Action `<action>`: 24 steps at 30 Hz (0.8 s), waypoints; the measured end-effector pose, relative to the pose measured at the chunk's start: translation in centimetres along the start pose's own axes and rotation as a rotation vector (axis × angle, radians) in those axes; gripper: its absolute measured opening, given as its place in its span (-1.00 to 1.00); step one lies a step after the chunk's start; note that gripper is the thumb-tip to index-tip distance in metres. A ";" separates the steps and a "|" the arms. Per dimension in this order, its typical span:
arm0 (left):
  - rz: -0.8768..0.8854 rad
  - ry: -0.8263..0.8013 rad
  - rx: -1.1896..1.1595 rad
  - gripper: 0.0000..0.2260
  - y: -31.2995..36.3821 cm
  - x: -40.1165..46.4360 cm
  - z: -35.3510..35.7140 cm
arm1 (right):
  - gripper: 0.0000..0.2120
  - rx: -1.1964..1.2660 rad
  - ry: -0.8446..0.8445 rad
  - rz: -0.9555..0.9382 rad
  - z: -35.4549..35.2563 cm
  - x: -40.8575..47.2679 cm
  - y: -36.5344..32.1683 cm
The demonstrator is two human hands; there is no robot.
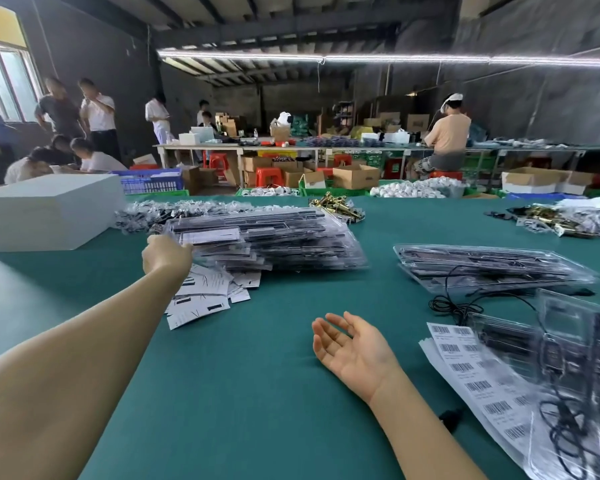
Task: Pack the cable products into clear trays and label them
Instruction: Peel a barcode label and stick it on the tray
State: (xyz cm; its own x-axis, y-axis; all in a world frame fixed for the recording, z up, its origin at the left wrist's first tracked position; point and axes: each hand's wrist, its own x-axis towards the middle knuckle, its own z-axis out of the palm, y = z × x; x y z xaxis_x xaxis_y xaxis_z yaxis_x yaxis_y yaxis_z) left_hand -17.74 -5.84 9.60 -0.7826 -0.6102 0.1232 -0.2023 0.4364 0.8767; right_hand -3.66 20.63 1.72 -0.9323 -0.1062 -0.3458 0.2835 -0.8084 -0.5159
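On the green table cloth (257, 358), at your left, your left hand (165, 252) is reaching into the big heap of clear plastic trays (267, 240); I cannot tell whether its fingers are gripping, since the heap is hiding them. White printed insert cards (201, 292) are lying fanned below, close for picking. Your right hand (354, 344) is resting palm up, fingers relaxed. Barcode label sheets (478, 379) and blurred black cables (568, 434) are waiting rightward, partly cut off.
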 end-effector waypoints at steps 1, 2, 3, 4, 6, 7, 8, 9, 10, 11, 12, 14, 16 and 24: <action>0.059 0.013 0.080 -0.51 -0.5 -0.2 0.0 | -0.78 0.004 -0.003 0.001 0.0 0.0 0.0; 0.121 0.021 0.137 -0.45 -0.8 -0.6 0.0 | -0.78 0.006 -0.007 0.001 -0.1 0.1 0.0; 0.160 0.012 0.189 -0.40 -1.1 -1.4 -0.1 | -0.78 0.010 -0.008 0.001 -0.1 0.1 0.0; 0.193 0.018 0.243 -0.39 -1.5 -2.4 -0.1 | -0.78 0.014 -0.007 0.001 -0.1 0.1 0.0; 0.268 0.045 0.382 -0.47 -2.9 -4.8 0.4 | -0.79 0.022 -0.003 0.002 0.0 0.1 0.0; 0.325 0.008 0.440 -0.55 -3.6 -6.2 0.9 | -0.79 0.026 0.000 0.000 0.1 0.1 0.0; 0.391 -0.064 0.477 -0.64 -4.1 -7.9 1.3 | -0.79 0.028 0.004 -0.003 0.1 0.1 0.0; 0.456 -0.153 0.484 -0.73 -4.6 -9.6 1.6 | -0.79 0.031 0.009 -0.007 0.2 0.1 0.0; 0.532 -0.238 0.465 -0.77 -5.0 -11.3 1.7 | -0.79 0.032 0.014 -0.013 0.2 0.1 0.1; 0.607 -0.307 0.435 -0.78 -5.4 -12.7 1.8 | -0.79 0.029 0.020 -0.022 0.3 0.1 0.1; 0.681 -0.351 0.407 -0.78 -5.6 -13.8 1.8 | -0.79 0.026 0.028 -0.034 0.3 0.1 0.2; 0.789 -0.423 0.421 -0.75 -6.0 -15.5 1.8 | -0.79 0.007 0.041 -0.061 0.5 0.2 0.4; 0.761 -0.533 0.484 -0.68 -6.7 -16.8 1.9 | -0.80 -0.045 0.049 -0.095 0.7 0.2 0.7; 0.802 -0.524 0.570 -0.63 -8.9 -17.1 1.9 | -0.83 -0.520 0.060 -0.322 1.5 -0.5 2.4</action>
State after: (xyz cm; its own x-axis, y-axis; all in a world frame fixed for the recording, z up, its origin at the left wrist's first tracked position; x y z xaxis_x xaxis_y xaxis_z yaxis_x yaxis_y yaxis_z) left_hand -3.70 1.97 -1.17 -0.9323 0.2803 0.2286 0.3378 0.9007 0.2731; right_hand -2.90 17.91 1.84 -0.9793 0.1413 -0.1450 0.0767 -0.4042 -0.9115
